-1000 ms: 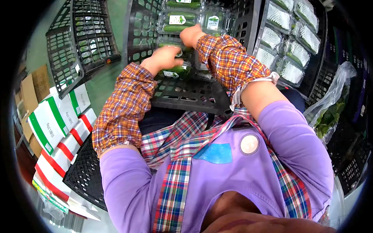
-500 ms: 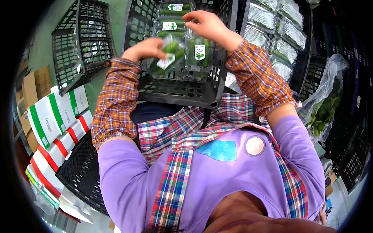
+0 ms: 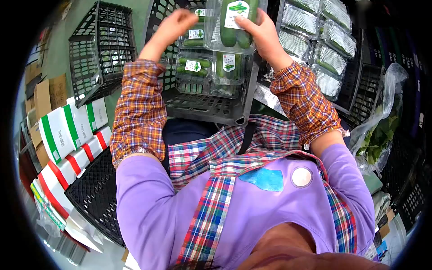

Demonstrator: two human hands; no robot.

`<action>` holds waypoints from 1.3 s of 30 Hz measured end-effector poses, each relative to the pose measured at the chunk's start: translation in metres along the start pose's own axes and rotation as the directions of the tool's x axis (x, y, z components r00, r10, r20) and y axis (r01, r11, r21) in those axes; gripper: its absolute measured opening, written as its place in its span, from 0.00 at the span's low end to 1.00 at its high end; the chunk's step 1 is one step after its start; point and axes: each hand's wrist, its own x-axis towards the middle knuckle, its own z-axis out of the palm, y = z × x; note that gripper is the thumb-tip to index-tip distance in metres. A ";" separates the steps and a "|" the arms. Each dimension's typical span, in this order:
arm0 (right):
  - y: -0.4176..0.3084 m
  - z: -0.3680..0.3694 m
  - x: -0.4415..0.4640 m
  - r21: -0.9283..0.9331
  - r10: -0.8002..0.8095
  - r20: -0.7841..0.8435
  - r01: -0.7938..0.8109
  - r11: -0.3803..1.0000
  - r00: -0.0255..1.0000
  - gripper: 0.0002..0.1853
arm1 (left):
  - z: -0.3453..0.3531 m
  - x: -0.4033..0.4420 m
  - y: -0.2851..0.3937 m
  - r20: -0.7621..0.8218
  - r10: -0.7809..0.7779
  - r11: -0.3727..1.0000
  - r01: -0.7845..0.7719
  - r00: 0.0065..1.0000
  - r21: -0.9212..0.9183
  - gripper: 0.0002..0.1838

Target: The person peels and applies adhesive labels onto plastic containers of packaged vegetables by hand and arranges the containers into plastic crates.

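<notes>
My right hand [image 3: 266,33] grips a clear plastic pack of cucumbers [image 3: 229,33] by its right side, thumb on the white label. The pack is raised over the black crate [image 3: 204,108] in front of me. Above the crate's left part is my left hand [image 3: 175,24], slightly blurred, its fingers close to the labelled packs at the back; whether it touches one I cannot tell. Inside the crate, a cucumber pack [image 3: 193,67] lies at the front left, and another pack [image 3: 228,67] beside it on the right. The raised pack hides part of the rear row.
To the right stands a crate of packs covered with white netting [image 3: 297,20]. A black crate [image 3: 101,49] is at the left. White cartons with green and red stripes [image 3: 67,130] are stacked below it. A plastic bag of leafy greens [image 3: 378,135] lies far right.
The pack that was in my left hand now lies at the crate's front left. My left hand has moved up and away. My right hand now holds another cucumber pack up.
</notes>
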 end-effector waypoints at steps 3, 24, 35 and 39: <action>0.001 -0.001 -0.004 0.087 -0.018 -0.011 0.019 0.996 1.000 0.20 | 0.045 -0.025 -0.057 0.175 -0.138 0.898 0.049 0.975 0.438 0.22; -0.005 -0.039 -0.027 0.226 0.061 -0.222 -0.009 0.974 0.973 0.27 | 0.113 0.169 -0.077 -0.118 0.059 0.664 0.050 0.991 0.746 0.36; -0.014 -0.030 -0.026 0.131 0.041 -0.259 -0.007 0.991 0.965 0.19 | 0.121 0.080 -0.125 -0.093 0.279 0.644 -0.115 0.956 0.757 0.33; -0.006 -0.034 -0.024 0.134 0.005 -0.186 0.020 0.991 0.982 0.18 | 0.115 0.080 -0.121 -0.065 0.216 0.656 -0.096 0.974 0.748 0.35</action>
